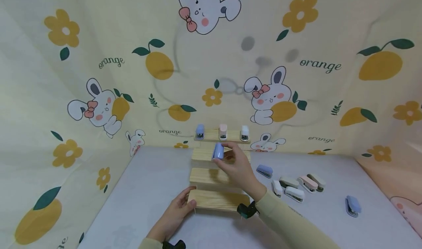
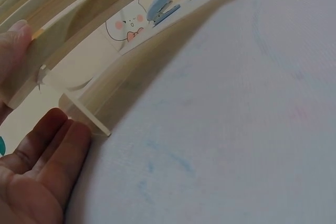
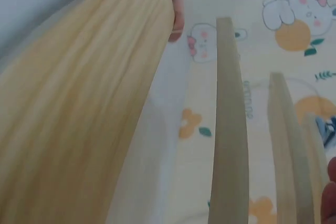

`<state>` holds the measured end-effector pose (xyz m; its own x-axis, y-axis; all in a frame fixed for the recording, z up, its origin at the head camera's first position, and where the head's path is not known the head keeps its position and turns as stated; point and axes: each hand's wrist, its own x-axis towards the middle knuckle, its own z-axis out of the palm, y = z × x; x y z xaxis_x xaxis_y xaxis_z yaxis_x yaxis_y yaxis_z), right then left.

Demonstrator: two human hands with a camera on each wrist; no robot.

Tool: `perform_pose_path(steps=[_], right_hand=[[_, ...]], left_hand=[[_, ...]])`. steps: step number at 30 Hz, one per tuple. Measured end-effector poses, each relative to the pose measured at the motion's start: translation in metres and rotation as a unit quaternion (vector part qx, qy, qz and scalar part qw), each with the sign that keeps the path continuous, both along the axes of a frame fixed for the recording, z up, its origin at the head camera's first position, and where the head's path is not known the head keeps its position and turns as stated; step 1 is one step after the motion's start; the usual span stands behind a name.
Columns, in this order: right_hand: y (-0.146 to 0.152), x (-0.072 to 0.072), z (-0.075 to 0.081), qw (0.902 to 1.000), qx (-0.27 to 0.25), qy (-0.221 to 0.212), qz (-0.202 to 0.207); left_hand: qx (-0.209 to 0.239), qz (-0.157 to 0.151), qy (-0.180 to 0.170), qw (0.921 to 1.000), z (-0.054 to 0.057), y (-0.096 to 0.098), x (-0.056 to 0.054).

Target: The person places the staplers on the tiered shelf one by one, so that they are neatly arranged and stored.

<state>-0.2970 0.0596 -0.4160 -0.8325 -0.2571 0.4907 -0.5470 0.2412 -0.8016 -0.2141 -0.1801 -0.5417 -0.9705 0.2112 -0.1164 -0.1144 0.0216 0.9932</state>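
In the head view my right hand [image 1: 235,164] pinches a blue mini stapler [image 1: 218,151] between thumb and fingers, over the upper steps of a wooden tiered rack [image 1: 219,199]. On the rack's top step stand a blue stapler [image 1: 200,131], a pink stapler [image 1: 223,131] and a white stapler [image 1: 244,132], side by side. My left hand [image 1: 178,208] grips the left end of the lowest step. The left wrist view shows its thumb [image 2: 16,43] on the board, with other fingers beside a thin clear leg [image 2: 79,103]. Only fingertips of the right hand [image 3: 329,195] show in the right wrist view.
Right of the rack, several staplers lie on the pale tabletop [image 1: 138,190]: a blue one [image 1: 265,171], white ones [image 1: 294,194], a pink one [image 1: 308,183] and grey-green ones. Another blue stapler [image 1: 353,205] lies apart, farther right. A printed cloth backdrop [image 1: 211,58] rises behind.
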Motion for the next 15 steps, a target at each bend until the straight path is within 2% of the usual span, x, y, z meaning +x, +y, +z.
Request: perform_pose_path(steps=[8, 15], right_hand=[[-0.039, -0.015, 0.005, 0.9986, 0.028, -0.043, 0.007], [-0.06, -0.019, 0.005, 0.9932, 0.062, -0.097, -0.014]], left_hand=[[0.002, -0.009, 0.02, 0.9998, 0.006, 0.0, -0.002], [-0.007, -0.004, 0.007, 0.9999, 0.003, -0.002, 0.002]])
